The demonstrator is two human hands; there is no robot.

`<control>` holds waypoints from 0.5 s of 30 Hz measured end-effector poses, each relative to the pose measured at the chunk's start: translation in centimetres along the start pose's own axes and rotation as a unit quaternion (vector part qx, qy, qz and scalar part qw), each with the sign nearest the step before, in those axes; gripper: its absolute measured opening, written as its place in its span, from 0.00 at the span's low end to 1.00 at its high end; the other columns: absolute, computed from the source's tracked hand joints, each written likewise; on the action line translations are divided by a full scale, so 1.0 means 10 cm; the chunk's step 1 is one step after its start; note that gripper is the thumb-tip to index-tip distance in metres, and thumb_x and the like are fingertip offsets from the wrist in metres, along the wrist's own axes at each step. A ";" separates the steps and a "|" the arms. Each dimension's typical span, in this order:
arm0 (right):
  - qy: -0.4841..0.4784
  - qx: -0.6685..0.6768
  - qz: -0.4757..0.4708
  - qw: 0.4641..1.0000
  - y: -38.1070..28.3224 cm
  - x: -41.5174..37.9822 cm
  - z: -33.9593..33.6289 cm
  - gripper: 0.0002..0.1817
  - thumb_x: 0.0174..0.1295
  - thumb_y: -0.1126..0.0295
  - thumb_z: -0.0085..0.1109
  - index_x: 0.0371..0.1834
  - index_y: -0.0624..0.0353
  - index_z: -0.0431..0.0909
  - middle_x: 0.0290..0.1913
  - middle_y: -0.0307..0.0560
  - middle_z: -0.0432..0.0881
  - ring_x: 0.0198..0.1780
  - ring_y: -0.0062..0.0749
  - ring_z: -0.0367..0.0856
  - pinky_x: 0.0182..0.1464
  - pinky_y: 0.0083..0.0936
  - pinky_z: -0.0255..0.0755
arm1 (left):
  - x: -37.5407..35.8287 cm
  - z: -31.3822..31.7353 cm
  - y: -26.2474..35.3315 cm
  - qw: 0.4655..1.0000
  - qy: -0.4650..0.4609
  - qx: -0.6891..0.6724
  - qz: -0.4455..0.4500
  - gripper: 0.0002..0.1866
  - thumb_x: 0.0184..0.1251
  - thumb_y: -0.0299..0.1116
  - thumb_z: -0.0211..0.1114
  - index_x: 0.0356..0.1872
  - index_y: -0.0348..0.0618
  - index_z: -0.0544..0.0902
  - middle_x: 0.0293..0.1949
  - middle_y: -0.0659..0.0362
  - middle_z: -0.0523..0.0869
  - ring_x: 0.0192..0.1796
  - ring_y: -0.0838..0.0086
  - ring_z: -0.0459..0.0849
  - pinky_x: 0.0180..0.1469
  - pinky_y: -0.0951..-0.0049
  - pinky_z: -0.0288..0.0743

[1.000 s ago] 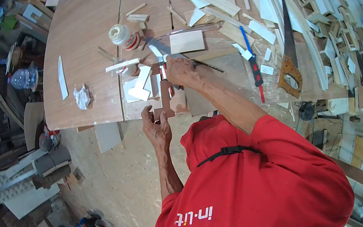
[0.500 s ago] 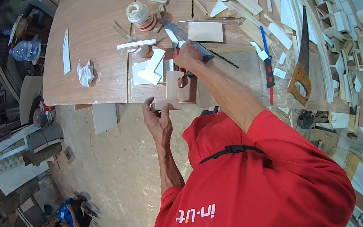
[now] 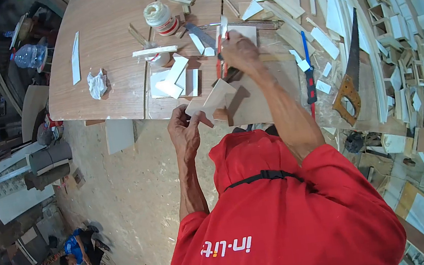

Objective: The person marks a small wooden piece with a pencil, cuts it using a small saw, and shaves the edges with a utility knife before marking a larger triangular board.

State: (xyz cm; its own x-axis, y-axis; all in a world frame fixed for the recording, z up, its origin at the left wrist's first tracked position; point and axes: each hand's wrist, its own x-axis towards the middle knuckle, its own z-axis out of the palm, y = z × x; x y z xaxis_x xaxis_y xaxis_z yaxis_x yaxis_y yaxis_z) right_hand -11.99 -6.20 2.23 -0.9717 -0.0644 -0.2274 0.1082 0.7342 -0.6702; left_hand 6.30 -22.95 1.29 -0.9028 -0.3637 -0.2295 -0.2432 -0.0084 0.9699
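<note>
My left hand [image 3: 184,131] pinches a pale L-shaped board piece [image 3: 214,98] by its near end, just off the table's front edge. Slightly blurred, my right hand [image 3: 241,51] is closed on a red-handled knife [image 3: 221,57], its pale flat blade pointing toward the far side of the table. Beneath that hand lies a pale rectangular board [image 3: 246,31]. To its left is a metal try square [image 3: 200,36]. White cut pieces [image 3: 175,78] are stacked on the table beyond my left hand.
An open glue jar [image 3: 161,18] and a crumpled white cloth [image 3: 98,85] stand on the table [image 3: 110,38]. On the right lie a handsaw [image 3: 350,87], a blue-and-red tool [image 3: 309,71] and many wood strips. A person in blue [image 3: 78,248] is low at the lower left.
My right hand has moved right and lifted the red-handled knife from the table. My left hand has turned the L-shaped piece, so its upper end leans to the right.
</note>
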 end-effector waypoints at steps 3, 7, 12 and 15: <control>0.184 -0.194 -0.311 0.912 0.66 -0.07 -0.26 0.16 0.67 0.65 0.43 0.46 0.65 0.74 0.31 0.58 0.80 0.37 0.50 0.81 0.43 0.41 0.73 | 0.11 0.15 -0.09 0.997 -0.070 0.024 0.008 0.08 0.63 0.23 0.63 0.43 0.34 0.80 0.29 0.61 0.82 0.30 0.83 0.77 0.33 0.81 0.70; 0.129 0.043 -0.189 0.972 0.99 -0.74 -0.67 0.15 0.68 0.67 0.41 0.49 0.66 0.72 0.27 0.55 0.76 0.33 0.50 0.78 0.39 0.40 0.72 | 0.20 0.66 0.03 0.990 -0.122 0.069 0.029 0.07 0.63 0.24 0.63 0.41 0.35 0.82 0.26 0.62 0.81 0.28 0.83 0.75 0.30 0.80 0.68; 0.071 0.088 0.084 0.990 1.07 -1.54 -0.52 0.17 0.68 0.60 0.43 0.46 0.66 0.69 0.33 0.70 0.78 0.35 0.61 0.81 0.39 0.51 0.71 | 0.22 1.20 0.01 0.962 -0.225 0.143 0.067 0.09 0.62 0.25 0.63 0.42 0.35 0.83 0.23 0.64 0.79 0.26 0.83 0.74 0.30 0.79 0.69; 0.019 -0.009 0.071 0.997 1.13 -1.78 -0.35 0.17 0.68 0.60 0.41 0.48 0.65 0.66 0.30 0.69 0.80 0.36 0.62 0.81 0.40 0.53 0.72 | 0.18 1.33 -0.10 0.938 -0.242 0.206 0.140 0.07 0.61 0.25 0.62 0.40 0.36 0.82 0.23 0.58 0.82 0.25 0.76 0.78 0.30 0.74 0.71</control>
State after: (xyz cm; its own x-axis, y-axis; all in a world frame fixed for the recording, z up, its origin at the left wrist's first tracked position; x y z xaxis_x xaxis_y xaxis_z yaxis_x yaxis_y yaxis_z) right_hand 5.75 5.59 1.15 -0.9542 0.0667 -0.2915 0.2416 0.7463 -0.6202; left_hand 0.16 -11.23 -1.16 -0.9826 0.1695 -0.0762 0.0022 0.4206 0.9072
